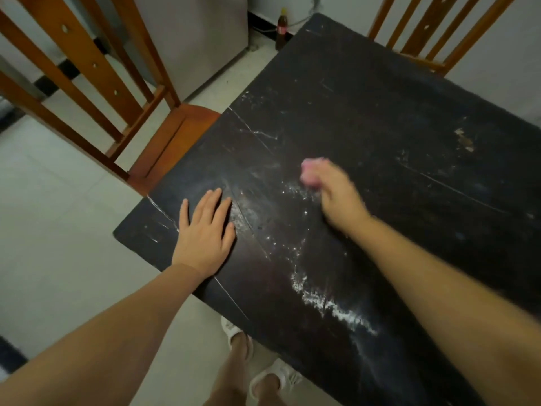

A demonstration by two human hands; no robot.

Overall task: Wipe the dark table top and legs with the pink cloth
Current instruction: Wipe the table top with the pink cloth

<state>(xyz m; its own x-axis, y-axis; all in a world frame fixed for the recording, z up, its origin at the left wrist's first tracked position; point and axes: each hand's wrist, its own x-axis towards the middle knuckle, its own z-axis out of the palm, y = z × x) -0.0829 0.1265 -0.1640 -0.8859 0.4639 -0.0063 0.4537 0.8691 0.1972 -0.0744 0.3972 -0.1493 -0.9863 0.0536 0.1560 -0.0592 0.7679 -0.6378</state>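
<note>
The dark table top fills the middle and right of the head view, scratched and streaked with white powder. My right hand grips the bunched pink cloth against the table's middle; both are blurred by motion. Only a small pink wad shows past the fingers. My left hand lies flat on the table near its left corner, fingers straight. The table legs are hidden under the top.
A wooden chair stands tucked at the table's left edge, another chair at the far side. A brown bottle stands on the tiled floor by a grey cabinet. My feet in white sandals are below.
</note>
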